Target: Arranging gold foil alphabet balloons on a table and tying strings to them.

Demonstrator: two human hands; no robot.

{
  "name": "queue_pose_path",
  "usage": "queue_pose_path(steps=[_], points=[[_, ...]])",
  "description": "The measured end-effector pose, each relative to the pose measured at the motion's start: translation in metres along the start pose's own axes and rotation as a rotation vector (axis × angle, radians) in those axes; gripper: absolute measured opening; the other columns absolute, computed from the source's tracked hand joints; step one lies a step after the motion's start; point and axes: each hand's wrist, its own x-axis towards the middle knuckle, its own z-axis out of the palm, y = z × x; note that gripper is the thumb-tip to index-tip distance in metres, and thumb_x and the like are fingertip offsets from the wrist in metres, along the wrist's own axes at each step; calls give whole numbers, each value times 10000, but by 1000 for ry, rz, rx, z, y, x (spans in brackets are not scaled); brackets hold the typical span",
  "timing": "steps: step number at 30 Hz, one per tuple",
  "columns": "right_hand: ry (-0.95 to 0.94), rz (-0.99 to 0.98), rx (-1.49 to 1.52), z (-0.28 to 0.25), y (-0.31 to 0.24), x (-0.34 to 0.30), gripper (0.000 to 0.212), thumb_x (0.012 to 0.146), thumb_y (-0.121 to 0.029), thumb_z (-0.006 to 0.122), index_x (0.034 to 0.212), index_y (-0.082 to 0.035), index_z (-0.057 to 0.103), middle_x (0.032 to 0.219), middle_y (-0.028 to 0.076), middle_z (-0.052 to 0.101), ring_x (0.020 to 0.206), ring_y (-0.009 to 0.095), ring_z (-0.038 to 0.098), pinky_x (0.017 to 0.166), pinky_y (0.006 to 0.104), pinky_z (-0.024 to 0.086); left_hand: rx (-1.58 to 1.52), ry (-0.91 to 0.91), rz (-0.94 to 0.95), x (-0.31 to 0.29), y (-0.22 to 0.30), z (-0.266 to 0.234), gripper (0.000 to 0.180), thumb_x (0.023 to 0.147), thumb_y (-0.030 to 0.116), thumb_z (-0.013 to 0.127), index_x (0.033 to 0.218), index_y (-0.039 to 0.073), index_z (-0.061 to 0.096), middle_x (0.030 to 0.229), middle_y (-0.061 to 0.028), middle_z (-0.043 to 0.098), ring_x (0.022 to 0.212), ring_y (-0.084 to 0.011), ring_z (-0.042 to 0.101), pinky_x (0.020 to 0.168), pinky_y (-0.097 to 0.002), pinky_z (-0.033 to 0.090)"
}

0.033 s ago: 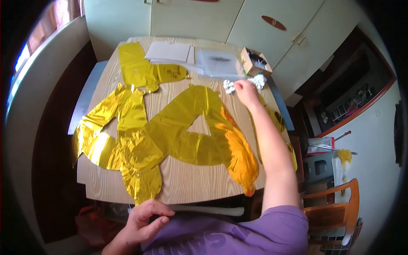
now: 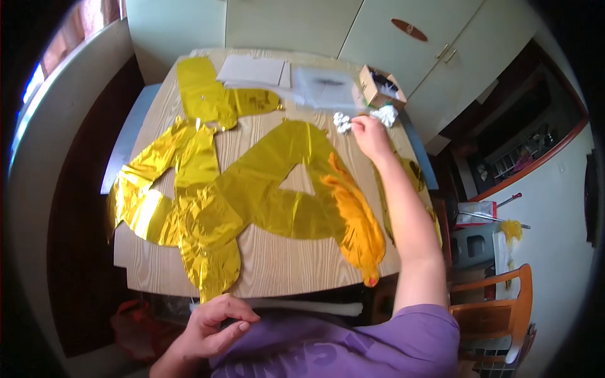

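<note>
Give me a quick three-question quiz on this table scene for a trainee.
1. True or false: the right hand reaches to the table's far side, at a small white bundle.
2. Where is the left hand? A) on the gold foil balloons B) near the body, below the table's near edge C) in the cardboard box
3. What colour is the deflated balloon lying beside the right forearm?

Key: 1 true; 2 B; 3 orange.

Small crumpled white wad (image 2: 341, 122) on the wooden table's far edge, fingertip-touched.
</note>
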Motion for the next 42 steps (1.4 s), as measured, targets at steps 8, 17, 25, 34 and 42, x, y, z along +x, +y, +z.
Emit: queue_pose_path(steps=[8, 17, 25, 34, 42], points=[[-1150, -155, 800, -118, -188, -209, 66, 799, -83, 697, 806, -33, 655, 750, 94, 598, 731, 249, 620, 664, 333, 493, 231, -435, -303, -46, -42, -6, 128, 865, 112, 639, 939, 12, 672, 928, -158, 668, 884, -313, 642, 789, -386, 508], [-1105, 384, 575, 47, -164, -354, 265, 870, -258, 637, 1014, -42, 688, 932, 124, 693, 877, 195, 651, 800, 318, 497, 714, -66, -342, -43, -173, -17, 291, 853, 280, 636, 1016, 40, 663, 943, -164, 678, 866, -306, 654, 785, -382, 502], [-1238, 303, 620, 94, -183, -357, 324, 788, -334, 674, 970, -69, 716, 941, 120, 709, 900, 228, 668, 811, 333, 503, 586, -263, -495, -27, -195, -6, 293, 860, 273, 635, 1031, 40, 683, 979, -158, 695, 903, -271, 662, 802, -365, 503], [-1275, 243, 562, 104, -184, -349, 270, 802, -270, 654, 957, -56, 710, 910, 103, 704, 879, 196, 664, 821, 320, 506, 543, -208, -532, -32, -201, -7, 238, 870, 233, 606, 986, 45, 694, 902, -123, 688, 838, -229, 652, 780, -349, 500], [-1198, 295, 574, 96, -185, -341, 250, 817, -279, 640, 963, -87, 707, 965, 82, 697, 946, 191, 649, 863, 310, 481, 567, -202, -469, -28, -197, -8, 268, 876, 288, 610, 1003, 74, 707, 944, -137, 697, 876, -262, 661, 798, -370, 501]])
